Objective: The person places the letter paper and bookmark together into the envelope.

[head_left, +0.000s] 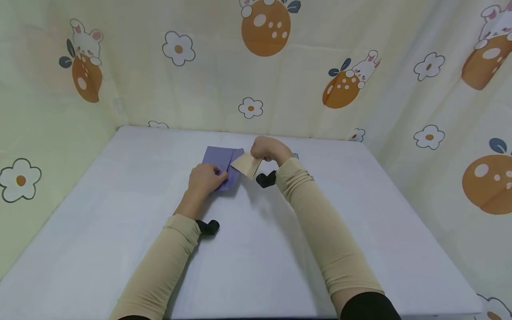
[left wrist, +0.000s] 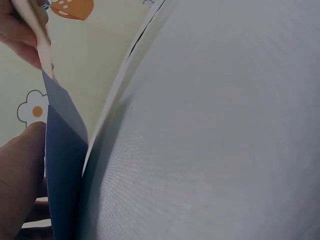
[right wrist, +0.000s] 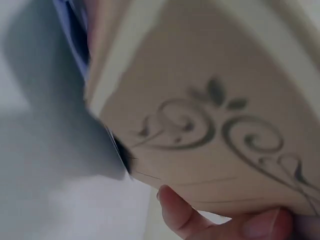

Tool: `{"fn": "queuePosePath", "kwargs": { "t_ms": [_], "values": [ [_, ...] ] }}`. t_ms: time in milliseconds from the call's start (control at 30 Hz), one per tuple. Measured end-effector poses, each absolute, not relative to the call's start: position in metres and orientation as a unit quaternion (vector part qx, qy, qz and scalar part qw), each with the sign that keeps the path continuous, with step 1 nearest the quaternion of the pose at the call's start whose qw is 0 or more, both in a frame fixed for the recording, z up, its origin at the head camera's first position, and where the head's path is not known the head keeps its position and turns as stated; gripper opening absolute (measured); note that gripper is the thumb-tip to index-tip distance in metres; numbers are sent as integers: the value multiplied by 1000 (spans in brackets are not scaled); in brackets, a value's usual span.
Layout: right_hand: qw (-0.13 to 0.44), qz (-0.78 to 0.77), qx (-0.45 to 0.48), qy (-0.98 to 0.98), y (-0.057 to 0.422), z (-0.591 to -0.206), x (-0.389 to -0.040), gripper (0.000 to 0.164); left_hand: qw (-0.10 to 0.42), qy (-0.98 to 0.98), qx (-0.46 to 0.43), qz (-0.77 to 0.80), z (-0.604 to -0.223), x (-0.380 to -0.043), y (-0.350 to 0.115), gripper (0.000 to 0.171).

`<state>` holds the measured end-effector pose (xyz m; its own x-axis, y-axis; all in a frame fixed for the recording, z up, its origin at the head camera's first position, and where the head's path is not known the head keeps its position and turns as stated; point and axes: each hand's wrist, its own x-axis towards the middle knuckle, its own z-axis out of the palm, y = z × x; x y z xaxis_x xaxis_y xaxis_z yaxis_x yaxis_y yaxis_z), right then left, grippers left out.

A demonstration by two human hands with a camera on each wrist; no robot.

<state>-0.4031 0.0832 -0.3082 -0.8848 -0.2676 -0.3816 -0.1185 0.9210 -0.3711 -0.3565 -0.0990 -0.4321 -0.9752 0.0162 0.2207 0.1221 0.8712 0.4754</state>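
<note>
A purple envelope (head_left: 216, 154) stands tilted just above the white table, its flap side toward the right. My left hand (head_left: 204, 178) grips the envelope by its near left part. In the left wrist view the thumb (left wrist: 25, 155) lies on one side of the envelope (left wrist: 65, 175), the fingers on the other. My right hand (head_left: 269, 148) pinches a folded beige sheet of letter paper (head_left: 247, 165), whose pointed left end meets the envelope's right edge. Dark scroll print and thin ruled lines show on the letter paper (right wrist: 210, 145) in the right wrist view. Whether its tip is inside the envelope, I cannot tell.
A white table (head_left: 256, 266) extends around both hands. Behind the right wrist, a small blue thing (head_left: 296, 155) is mostly hidden. Patterned curtains (head_left: 208, 89) hang behind and at the sides. Black wrist cameras (head_left: 210, 227) protrude from both wrists.
</note>
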Motion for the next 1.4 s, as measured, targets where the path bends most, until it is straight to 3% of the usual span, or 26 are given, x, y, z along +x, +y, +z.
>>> {"fn": "queuePosePath", "kwargs": {
  "t_ms": [333,500,633,833,933,1067,1267,1400],
  "values": [
    [226,-242,-74,941,59,-336,-407,10,94,-962,-38,-255,-433,-359,-103,36],
    [185,-323,-60,926,62,-354,-412,18,99,-961,-42,-253,-429,-358,-106,36],
    [160,-363,-61,916,65,-366,-412,15,99,-962,-36,-251,-427,-357,-107,34],
    [160,-394,-24,905,73,-370,-409,40,87,-961,-34,-260,-429,-355,-106,38],
    [143,-397,-2,907,74,-368,-409,37,92,-962,-32,-257,-430,-354,-105,40],
    [117,-347,-12,931,67,-370,-406,17,94,-964,-24,-248,-431,-355,-105,36],
    [10,-144,-49,988,54,-378,-399,16,90,-965,-34,-245,-434,-356,-102,38],
    [-18,-132,-57,989,49,-378,-395,12,95,-964,-29,-249,-433,-357,-101,36]
  ]
}}
